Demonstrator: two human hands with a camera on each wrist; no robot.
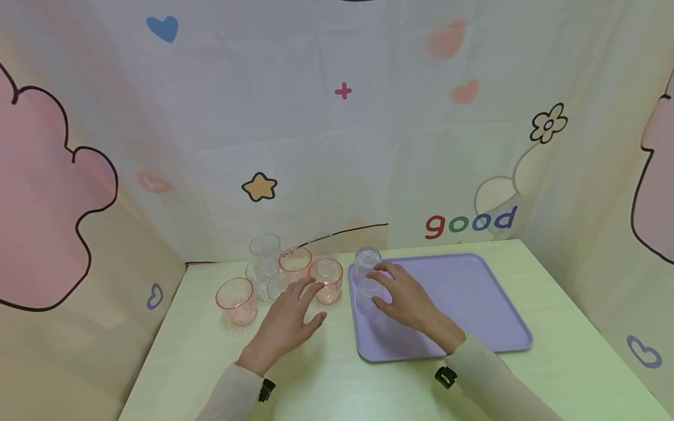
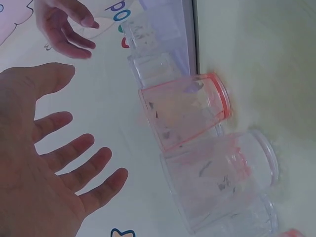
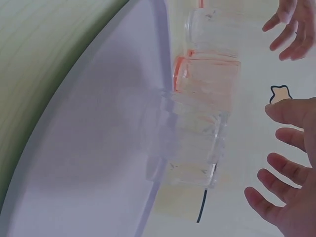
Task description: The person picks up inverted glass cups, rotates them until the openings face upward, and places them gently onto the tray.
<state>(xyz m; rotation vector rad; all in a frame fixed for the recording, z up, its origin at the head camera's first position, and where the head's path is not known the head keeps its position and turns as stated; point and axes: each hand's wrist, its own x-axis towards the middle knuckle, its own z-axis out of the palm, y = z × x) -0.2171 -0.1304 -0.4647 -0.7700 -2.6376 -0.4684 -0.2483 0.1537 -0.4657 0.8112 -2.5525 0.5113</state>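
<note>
My right hand [image 1: 405, 295] hovers over the left side of a purple tray [image 1: 453, 304], its fingers spread and slightly bent. Two clear cups stand there, one behind the other: the rear cup [image 1: 367, 263] has its base upward, and the front cup [image 1: 371, 299] is partly covered by the fingers. In the right wrist view, a gap shows between the right fingertips [image 3: 254, 197] and the cups. My left hand [image 1: 286, 321], fingers apart, hangs in front of a red-rimmed cup [image 1: 327, 286]. Nothing is held in the left palm [image 2: 44, 173].
Left of the tray, several clear and red-rimmed cups stand in a group, including a red-rimmed cup [image 1: 237, 304] at its left front and a tall clear cup [image 1: 265, 248] at the back. A printed curtain [image 1: 316, 146] encloses the pale table [image 1: 326, 386] behind and at the sides.
</note>
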